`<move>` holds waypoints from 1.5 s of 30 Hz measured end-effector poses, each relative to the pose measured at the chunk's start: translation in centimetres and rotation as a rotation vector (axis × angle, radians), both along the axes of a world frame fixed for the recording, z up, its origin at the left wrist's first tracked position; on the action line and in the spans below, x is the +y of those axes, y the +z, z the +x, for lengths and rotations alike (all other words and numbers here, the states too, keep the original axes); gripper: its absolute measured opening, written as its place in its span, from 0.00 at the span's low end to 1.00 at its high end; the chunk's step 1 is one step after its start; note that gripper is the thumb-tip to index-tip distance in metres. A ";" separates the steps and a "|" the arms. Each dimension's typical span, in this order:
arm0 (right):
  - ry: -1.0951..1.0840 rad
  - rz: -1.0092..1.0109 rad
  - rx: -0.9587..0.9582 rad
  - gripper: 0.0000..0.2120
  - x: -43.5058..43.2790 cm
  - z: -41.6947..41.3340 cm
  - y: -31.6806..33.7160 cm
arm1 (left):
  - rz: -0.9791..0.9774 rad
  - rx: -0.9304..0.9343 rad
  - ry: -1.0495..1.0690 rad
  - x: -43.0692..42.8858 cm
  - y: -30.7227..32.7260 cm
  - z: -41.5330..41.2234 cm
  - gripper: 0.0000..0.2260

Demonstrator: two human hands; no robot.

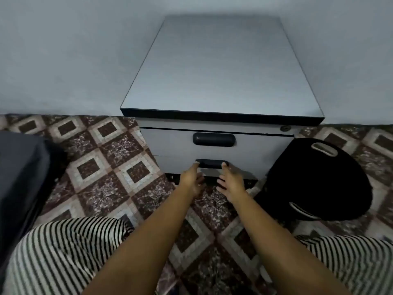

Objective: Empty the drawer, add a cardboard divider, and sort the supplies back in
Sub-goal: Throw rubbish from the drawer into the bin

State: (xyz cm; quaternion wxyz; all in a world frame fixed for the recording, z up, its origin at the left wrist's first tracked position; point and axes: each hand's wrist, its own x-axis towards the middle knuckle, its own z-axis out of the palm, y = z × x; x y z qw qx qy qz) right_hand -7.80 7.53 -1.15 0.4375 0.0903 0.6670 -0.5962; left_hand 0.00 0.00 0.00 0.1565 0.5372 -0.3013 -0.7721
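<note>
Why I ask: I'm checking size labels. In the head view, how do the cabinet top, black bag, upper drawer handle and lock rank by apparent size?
Largest to smallest:
1. cabinet top
2. black bag, clearly smaller in the picture
3. upper drawer handle
4. lock, a small round spot at the front's upper right

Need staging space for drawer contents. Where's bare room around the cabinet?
Free: cabinet top, bare; floor tiles between cabinet and dark grey object. Crowded: black bag beside cabinet's right side; left hand and right hand at lower drawer handle.
</note>
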 end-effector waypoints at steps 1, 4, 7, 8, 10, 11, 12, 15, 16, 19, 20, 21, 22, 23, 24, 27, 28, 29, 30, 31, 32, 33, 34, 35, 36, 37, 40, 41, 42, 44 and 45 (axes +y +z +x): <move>-0.041 -0.046 -0.067 0.25 -0.2 -0.2 -0.2 | 0.056 0.040 0.042 -0.2 -0.3 -0.4 0.20; -0.135 -0.189 -0.203 0.28 -0.5 -1.0 -0.8 | 0.133 0.135 0.077 -1.0 -1.2 -1.3 0.24; -0.203 -0.288 -0.271 0.29 -0.7 -1.7 -1.6 | 0.144 0.176 0.110 -1.2 -1.2 -1.7 0.23; -0.216 -0.316 -0.296 0.30 -0.8 -1.8 -1.8 | 0.142 0.193 0.120 -1.2 -1.4 -1.9 0.24; -0.225 -0.368 -0.347 0.30 -0.9 -1.7 -2.2 | 0.151 0.201 0.129 -1.0 -1.8 -2.0 0.25; -0.235 -0.392 -0.365 0.30 -1.0 -1.6 -2.2 | 0.156 0.212 0.139 -1.0 -1.9 -2.0 0.25; -0.249 -0.409 -0.376 0.30 -1.1 -1.5 -2.3 | 0.158 0.214 0.150 -1.0 -2.1 -2.0 0.25; -0.257 -0.403 -0.388 0.30 -1.3 -1.3 -2.3 | 0.176 0.196 0.154 -1.1 -2.3 -2.2 0.25; -0.259 -0.393 -0.389 0.30 -1.4 -1.2 -2.3 | 0.180 0.186 0.153 -1.2 -2.4 -2.2 0.27; -0.266 -0.345 -0.394 0.31 -1.6 -1.1 -2.3 | 0.190 0.129 0.130 -1.3 -2.7 -2.2 0.30; -0.275 -0.328 -0.394 0.31 -1.6 -1.0 -2.3 | 0.191 0.107 0.132 -1.4 -2.7 -2.2 0.29; -0.281 -0.316 -0.398 0.31 -1.7 -1.0 -2.3 | 0.196 0.091 0.123 -1.4 -2.7 -2.3 0.29; -0.288 -0.306 -0.402 0.31 -1.8 -1.0 -2.4 | 0.202 0.079 0.113 -1.5 -2.6 -2.3 0.28; -0.293 -0.299 -0.405 0.32 -1.9 -1.0 -2.4 | 0.211 0.077 0.105 -1.5 -2.6 -2.4 0.28; -0.301 -0.295 -0.405 0.32 -1.9 -1.0 -2.5 | 0.215 0.077 0.094 -1.5 -2.5 -2.5 0.28; -0.318 -0.283 -0.396 0.34 -2.1 -0.9 -2.7 | 0.198 0.050 0.064 -1.4 -2.3 -2.5 0.25; -0.324 -0.276 -0.389 0.35 -2.2 -0.8 -2.8 | 0.197 0.040 0.062 -1.4 -2.3 -2.5 0.26; -0.326 -0.274 -0.385 0.35 -2.3 -0.7 -2.9 | 0.195 0.025 0.059 -1.5 -2.3 -2.5 0.27; -0.325 -0.268 -0.380 0.36 -2.3 -0.7 -2.9 | 0.195 0.015 0.049 -1.4 -2.2 -2.4 0.28; -0.320 -0.260 -0.377 0.36 -2.4 -0.6 -2.9 | 0.193 0.017 0.040 -1.3 -2.1 -2.4 0.29; -0.313 -0.250 -0.373 0.36 -2.3 -0.5 -2.8 | 0.191 0.017 0.032 -1.3 -2.0 -2.4 0.29; -0.307 -0.247 -0.369 0.36 -2.2 -0.4 -2.8 | 0.185 0.001 0.030 -1.2 -2.0 -2.3 0.29; -0.296 -0.243 -0.364 0.35 -2.1 -0.4 -2.8 | 0.179 -0.002 0.033 -1.3 -1.9 -2.3 0.29; -0.279 -0.234 -0.357 0.35 -2.0 -0.4 -2.8 | 0.166 -0.001 0.020 -1.2 -1.9 -2.2 0.29; -0.249 -0.199 -0.336 0.35 -1.9 -0.3 -2.8 | 0.155 -0.002 0.009 -1.1 -1.6 -2.0 0.31; -0.200 -0.133 -0.299 0.34 -1.7 -0.4 -2.7 | 0.089 -0.064 -0.008 -1.1 -1.6 -1.8 0.32; 0.104 0.255 0.081 0.24 -0.5 -0.4 -1.1 | -0.537 -0.490 -0.224 -0.9 -3.2 -0.3 0.27; 0.247 0.411 0.338 0.21 0.1 -0.5 -0.7 | -0.801 -0.617 -0.322 -0.9 -3.5 0.5 0.22; 0.367 0.512 0.652 0.18 0.7 -0.5 -0.5 | -1.058 -0.706 -0.430 -1.0 -3.6 1.1 0.17; 0.492 0.484 1.223 0.10 1.4 -0.9 -0.5 | -1.493 -0.726 -0.621 -1.5 -3.0 1.9 0.13; 0.527 0.456 1.418 0.08 1.5 -1.3 -1.1 | -1.645 -0.697 -0.700 -1.9 -3.1 2.0 0.13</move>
